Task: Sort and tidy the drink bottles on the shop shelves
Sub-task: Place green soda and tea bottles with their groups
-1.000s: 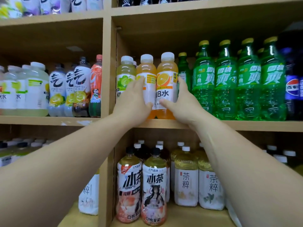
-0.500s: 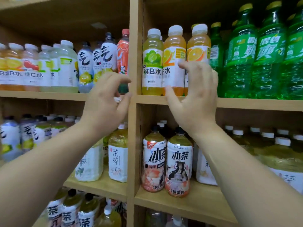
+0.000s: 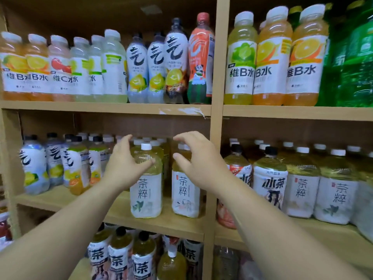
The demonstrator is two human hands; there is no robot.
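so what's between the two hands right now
In the head view, a white-capped tea bottle stands between the left hand and right hand, with more capped bottles behind it.

On shelf (image 3: 167,225): left tea bottle (image 3: 146,190) beside right tea bottle (image 3: 184,193).

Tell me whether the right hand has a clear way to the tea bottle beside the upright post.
Probably yes: the right hand hovers open just in front of that tea bottle, which stands in the front row with nothing between them. The upright post crowds its right side.
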